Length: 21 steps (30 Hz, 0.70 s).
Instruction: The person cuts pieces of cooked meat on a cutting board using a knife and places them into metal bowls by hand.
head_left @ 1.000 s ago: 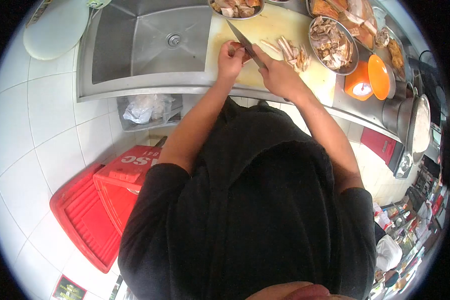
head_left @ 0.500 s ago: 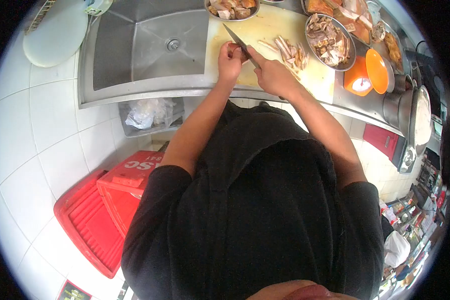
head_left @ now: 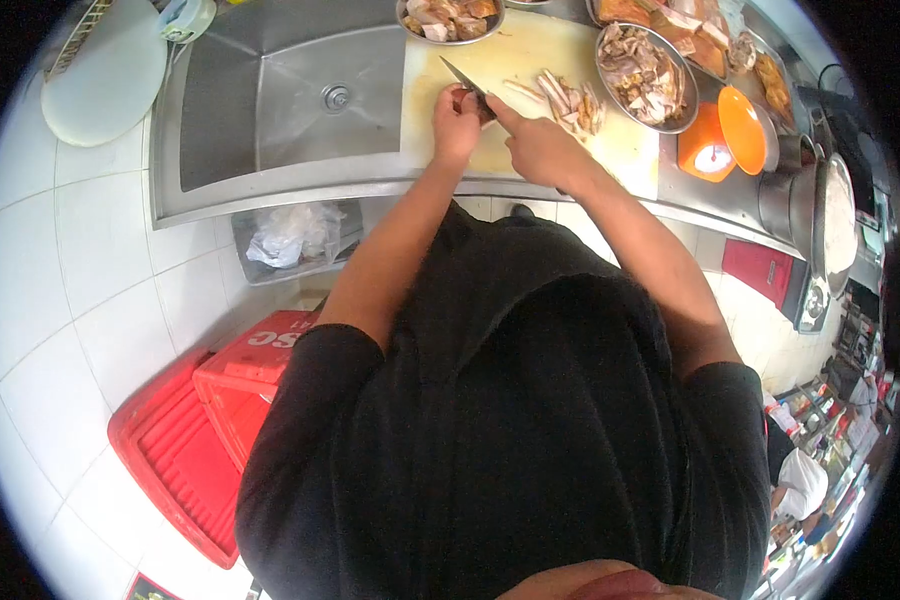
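Observation:
My left hand [head_left: 457, 125] is closed around a small reddish-brown piece of meat [head_left: 460, 97], mostly hidden by the fingers. In my right hand [head_left: 542, 150] is a knife [head_left: 458, 72], its index finger stretched along the blade. The blade lies against the meat piece, its tip pointing up and left; how deep it cuts cannot be seen. Both hands are over the yellowish-white cutting board [head_left: 625, 165]. Just right of the knife, several pale cut strips [head_left: 573, 103] lie on the board.
A metal bowl of meat pieces [head_left: 649, 122] stands at the board's right, another bowl of chunks [head_left: 450, 40] at its top edge. Farther right are an orange scale [head_left: 703, 145] and metal pots [head_left: 778, 200]. The sink [head_left: 280, 140] is left; red crates [head_left: 185, 440] stand below.
The whole view has shifted slightly. Both hands stay at the meat piece, and less of the knife blade shows beside my right hand than before.

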Motion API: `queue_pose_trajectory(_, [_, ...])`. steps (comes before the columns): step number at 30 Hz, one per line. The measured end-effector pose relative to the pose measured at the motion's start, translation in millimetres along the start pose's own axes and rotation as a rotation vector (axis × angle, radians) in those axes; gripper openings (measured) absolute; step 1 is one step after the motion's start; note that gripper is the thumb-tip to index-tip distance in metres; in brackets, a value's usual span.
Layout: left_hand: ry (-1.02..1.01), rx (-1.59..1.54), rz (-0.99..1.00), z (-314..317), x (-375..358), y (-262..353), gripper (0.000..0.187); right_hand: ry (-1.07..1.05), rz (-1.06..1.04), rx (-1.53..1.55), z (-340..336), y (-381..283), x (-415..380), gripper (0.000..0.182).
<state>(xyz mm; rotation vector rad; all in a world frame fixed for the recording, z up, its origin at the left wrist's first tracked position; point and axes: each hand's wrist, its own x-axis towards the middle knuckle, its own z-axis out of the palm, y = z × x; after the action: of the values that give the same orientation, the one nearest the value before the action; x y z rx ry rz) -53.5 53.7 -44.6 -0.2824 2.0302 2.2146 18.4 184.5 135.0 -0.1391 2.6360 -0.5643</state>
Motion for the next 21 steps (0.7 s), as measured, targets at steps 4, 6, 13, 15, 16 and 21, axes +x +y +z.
queue_pose_trajectory(4, [0.000, -0.112, 0.013, 5, 2, -5, 0.022, -0.019, 0.005, 0.075, -6, 3, 9, 0.071])
queue_pose_trajectory(6, [0.018, -0.075, 0.084, 4, 3, -15, 0.022, -0.032, 0.016, 0.081, -9, 2, 1, 0.070])
queue_pose_trajectory(13, [0.004, -0.148, 0.005, 7, -10, 7, 0.023, -0.038, 0.041, 0.036, 4, 7, -12, 0.069])
queue_pose_trajectory(15, [-0.004, -0.239, -0.053, 8, -15, 18, 0.023, -0.054, 0.074, 0.058, 7, 3, 1, 0.071])
queue_pose_trajectory(16, [-0.004, -0.198, -0.039, 7, -16, 22, 0.024, -0.041, 0.045, 0.048, 7, 5, 2, 0.071])
queue_pose_trajectory(21, [0.016, 0.011, 0.133, 3, -1, -16, 0.027, -0.027, -0.011, 0.039, 17, 28, -15, 0.073])
